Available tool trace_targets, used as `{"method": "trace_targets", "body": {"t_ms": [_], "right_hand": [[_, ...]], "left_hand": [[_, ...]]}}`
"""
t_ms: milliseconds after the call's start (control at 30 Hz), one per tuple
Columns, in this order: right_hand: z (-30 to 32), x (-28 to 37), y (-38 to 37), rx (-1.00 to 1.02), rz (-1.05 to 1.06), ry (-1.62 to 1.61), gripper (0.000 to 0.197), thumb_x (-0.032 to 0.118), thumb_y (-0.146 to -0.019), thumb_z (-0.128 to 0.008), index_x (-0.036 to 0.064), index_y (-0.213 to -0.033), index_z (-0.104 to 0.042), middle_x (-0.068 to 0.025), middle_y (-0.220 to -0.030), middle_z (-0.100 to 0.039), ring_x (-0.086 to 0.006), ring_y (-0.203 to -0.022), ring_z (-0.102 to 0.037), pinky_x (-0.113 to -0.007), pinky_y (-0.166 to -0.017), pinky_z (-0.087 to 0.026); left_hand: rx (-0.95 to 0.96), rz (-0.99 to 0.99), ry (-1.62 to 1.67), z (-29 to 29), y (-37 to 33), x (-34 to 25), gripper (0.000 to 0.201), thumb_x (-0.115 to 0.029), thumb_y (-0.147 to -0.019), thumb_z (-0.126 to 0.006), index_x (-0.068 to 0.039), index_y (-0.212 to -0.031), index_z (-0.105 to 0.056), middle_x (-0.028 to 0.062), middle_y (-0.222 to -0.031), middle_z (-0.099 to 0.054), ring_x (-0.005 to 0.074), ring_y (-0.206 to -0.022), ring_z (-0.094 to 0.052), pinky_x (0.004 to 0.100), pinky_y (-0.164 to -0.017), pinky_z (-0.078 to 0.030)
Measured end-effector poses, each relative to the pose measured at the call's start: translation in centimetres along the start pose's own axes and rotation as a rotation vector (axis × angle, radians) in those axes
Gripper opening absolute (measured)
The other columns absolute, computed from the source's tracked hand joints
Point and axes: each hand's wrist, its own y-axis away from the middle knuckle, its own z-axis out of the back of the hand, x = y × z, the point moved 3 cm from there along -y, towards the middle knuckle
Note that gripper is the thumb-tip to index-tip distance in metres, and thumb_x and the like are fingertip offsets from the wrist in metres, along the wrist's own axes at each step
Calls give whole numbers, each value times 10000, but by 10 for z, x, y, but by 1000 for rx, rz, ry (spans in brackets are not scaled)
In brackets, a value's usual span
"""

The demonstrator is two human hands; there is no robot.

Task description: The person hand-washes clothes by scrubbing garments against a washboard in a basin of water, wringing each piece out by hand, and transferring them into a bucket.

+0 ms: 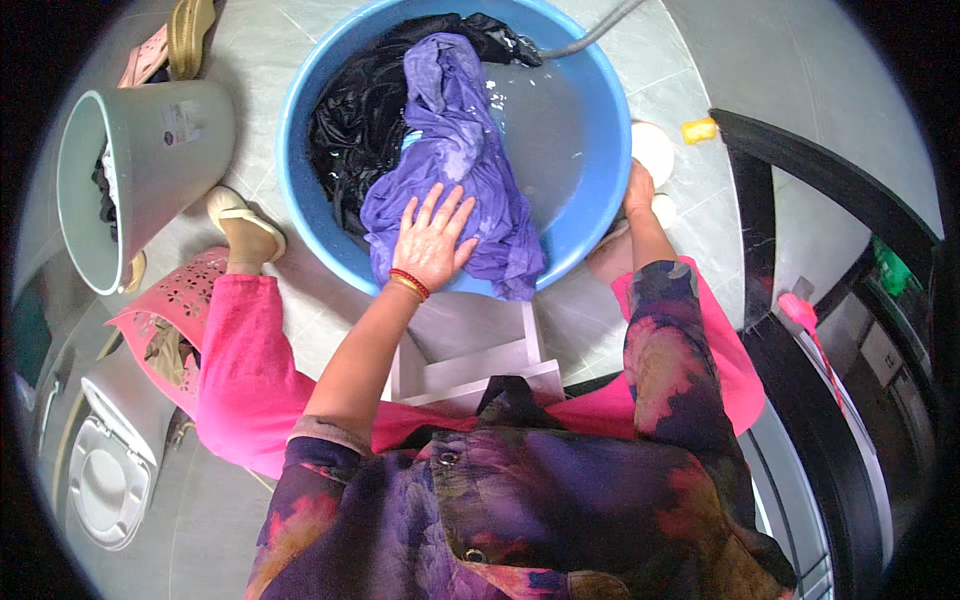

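A large blue tub (603, 130) of water stands in front of me. My left hand (430, 245) lies flat with fingers spread on a wet purple garment (450, 150), near the tub's close rim. The garment stretches across the water, and its near end lies over that rim. Soaked black clothing (350, 130) fills the tub's left and far side. My right hand (638, 190) is low outside the tub's right wall, close to a white round lid or container (652, 152). Its fingers are too small and partly hidden to read. A smaller white round thing (663, 209) sits just below.
A grey hose (595, 35) runs over the tub's far rim. At left are a pale green bucket (185, 130) tipped on its side with clothes, a pink basket (165, 310) and a toilet (110, 480). A yellow block (699, 130) lies near a black frame (760, 220) at right.
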Motion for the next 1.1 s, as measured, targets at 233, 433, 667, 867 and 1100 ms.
{"method": "trace_targets", "body": {"t_ms": [233, 433, 667, 867, 1100], "right_hand": [[80, 37, 0, 193, -202, -1592, 363, 320, -896, -490, 136, -602, -383, 32, -500, -325, -79, -410, -279, -227, -369, -216], [31, 208, 65, 400, 10, -1063, 224, 188, -888, -436, 85, -700, -500, -1, -596, -449, -122, -548, -477, -271, -491, -392], [-44, 279, 27, 138, 1016, 60, 155, 207, -792, -509, 57, -818, -538, -122, -924, -549, -301, -921, -517, -428, -778, -404], [-19, 180, 115, 286, 1041, -22, 480, 240, -835, -509, 85, -1279, -412, -72, -1382, -319, -261, -1274, -288, -446, -1052, -211], [-14, 139, 39, 234, 114, -1195, 245, 192, -840, -540, 24, -1005, -606, -79, -943, -630, -139, -849, -577, -276, -742, -438]], "left_hand": [[-28, 6, 13, 1, 0, -1, 535, -352, -782, -557, -157, -1265, -439, 59, -1343, -372, 252, -1274, -278, 455, -1026, -212], [-64, 13, 25, 0, 16, 12, 510, -379, -802, -532, -140, -1247, -461, 64, -1330, -394, 255, -1270, -284, 469, -1024, -218], [-88, -13, 82, -2, -5, 0, 504, -371, -803, -529, -139, -1245, -461, 70, -1309, -418, 272, -1257, -304, 465, -1032, -217], [-156, -23, 119, -1, 11, 11, 433, -329, -782, -569, -129, -1166, -535, 67, -1252, -471, 266, -1218, -354, 482, -1008, -250], [-158, -15, 137, 5, 2, 2, 430, -328, -782, -569, -144, -1169, -531, 63, -1251, -470, 267, -1210, -363, 469, -1005, -260]]}}
